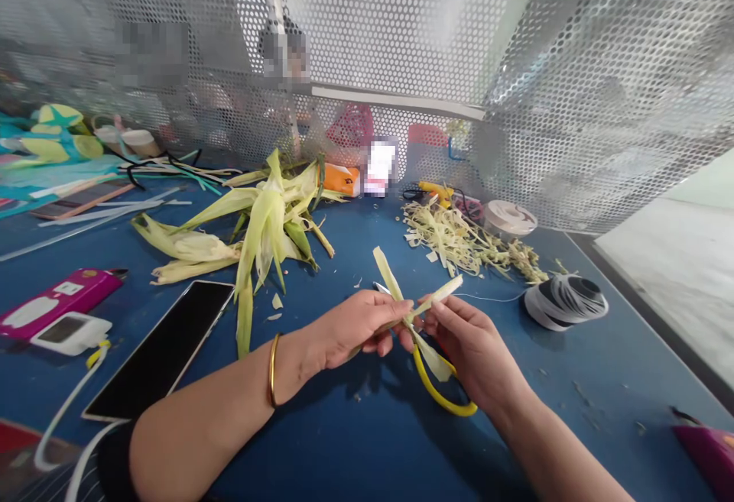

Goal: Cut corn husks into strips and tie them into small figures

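Strips of pale corn husk [388,276] cross between my two hands above the blue table. The fingers of my left hand [367,322] are closed on the husk strips near the crossing. My right hand [463,334] pinches the strip that slants up to the right. A pair of scissors with yellow handles [466,409] lies beneath the hands, its blade tip showing to the left. From the right hand a thin thread runs to a spool of thread [565,302] lying on its side at the right.
A heap of corn husks [269,219] lies at left centre, and shredded husk [441,234] at back right beside a roll of tape [510,218]. A dark-screened phone [166,349] is by my left forearm. A perforated metal screen [390,28] bounds the back.
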A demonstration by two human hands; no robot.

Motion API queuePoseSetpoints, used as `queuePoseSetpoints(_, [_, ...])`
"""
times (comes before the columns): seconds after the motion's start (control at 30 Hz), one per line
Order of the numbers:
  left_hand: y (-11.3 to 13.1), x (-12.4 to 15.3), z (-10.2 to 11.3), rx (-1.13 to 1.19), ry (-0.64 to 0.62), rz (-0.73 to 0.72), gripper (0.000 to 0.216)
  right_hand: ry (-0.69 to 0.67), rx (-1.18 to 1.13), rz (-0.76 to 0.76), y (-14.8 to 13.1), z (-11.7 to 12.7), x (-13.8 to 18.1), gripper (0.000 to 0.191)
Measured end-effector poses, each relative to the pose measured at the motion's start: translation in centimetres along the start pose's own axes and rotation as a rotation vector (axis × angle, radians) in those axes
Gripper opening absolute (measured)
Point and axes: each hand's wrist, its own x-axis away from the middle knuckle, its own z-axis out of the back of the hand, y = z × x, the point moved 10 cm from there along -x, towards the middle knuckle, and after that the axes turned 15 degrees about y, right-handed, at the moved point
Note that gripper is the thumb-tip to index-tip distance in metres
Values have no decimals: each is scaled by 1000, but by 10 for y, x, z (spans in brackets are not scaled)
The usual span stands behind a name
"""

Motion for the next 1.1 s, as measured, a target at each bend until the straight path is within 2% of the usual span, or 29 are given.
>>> queuePoseSetpoints(0.2, [0,0,2,-94,94,-46,38,43,-18,44,1,1,2,31])
queuePoseSetpoints(0.33, [4,5,-6,-127,34,-82,33,65,109,156,-3,4,0,32])
queuePoseSetpoints(0.4, [3,6,-7,-148,28,-74,35,155,253,318,-19,14,-2,29])
queuePoseSetpoints(0.5, [-1,7,-7,-203,33,-61,38,372,533,754,-66,27,12,32])
queuePoseSetpoints(0.57, [-4,8,-9,-250,16,-72,39,386,700,986,-87,19,25,31])
queuePoseSetpoints(0.6, [-4,9,-11,-271,4,-85,40,327,749,1026,-90,13,28,26])
queuePoseSetpoints(0.63, [-5,9,-12,-289,-7,-101,40,239,763,1003,-88,6,27,21])
queuePoseSetpoints(0.67, [-5,9,-13,-302,-13,-117,40,134,737,916,-82,1,23,20])
queuePoseSetpoints(0.77, [-4,12,-17,-329,-29,-150,39,-224,472,395,-39,-17,13,27])
queuePoseSetpoints(0.83, [-4,14,-20,-343,-40,-159,35,-332,278,104,-16,-24,16,31])
queuePoseSetpoints(0.9, [-3,15,-23,-347,-46,-160,29,-314,176,9,-8,-24,16,30])
queuePoseSetpoints(1.1, [2,14,-25,-388,-32,-215,27,-22,66,113,-11,-10,10,31])
